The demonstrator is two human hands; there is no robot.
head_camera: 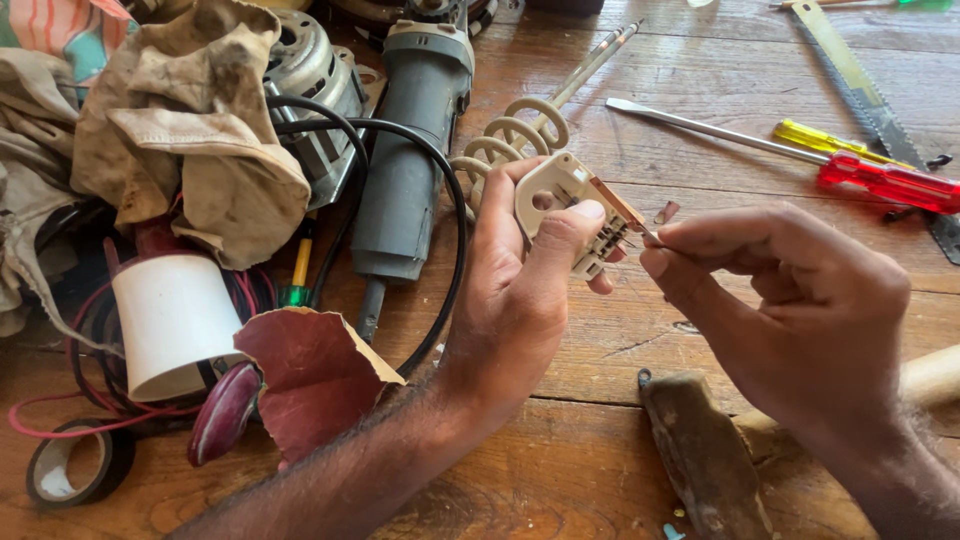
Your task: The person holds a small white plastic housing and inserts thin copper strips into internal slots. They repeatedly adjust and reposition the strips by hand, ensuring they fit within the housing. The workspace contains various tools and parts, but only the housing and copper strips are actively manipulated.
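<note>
At the near edge of a worn wooden desk [600, 480], a dark hammer head [705, 455] is seen lying by the right forearm, its pale handle [925, 380] running off to the right. To the near left, a roll of black tape [65, 465] is laid flat, with a torn sheet of dark red sandpaper [310, 370] curled beside a white plastic cup-shaped part [170, 320] set among red wires [60, 420]. Above the middle of the desk, a small beige plastic switch block [570, 205] is held up in the left hand [515, 290], the grip closed around it with the thumb pressed across its face. The right hand [790, 290] is brought up just to its right, its grip pinched narrow on a thin metal piece [648, 238] whose tip is touching the block's contacts; what that piece is cannot be told. Farther back, a grey angle grinder [410, 150] is laid lengthwise with its black cable [450, 230] looped around it, beside a soiled cloth [190, 130] heaped over a motor housing [315, 80]. A coiled heating element [510, 135] is seen behind the left hand. At the far right, a red-handled screwdriver [890, 182], a yellow-handled screwdriver [825, 140] and a saw blade [860, 85] are laid across the boards.
</note>
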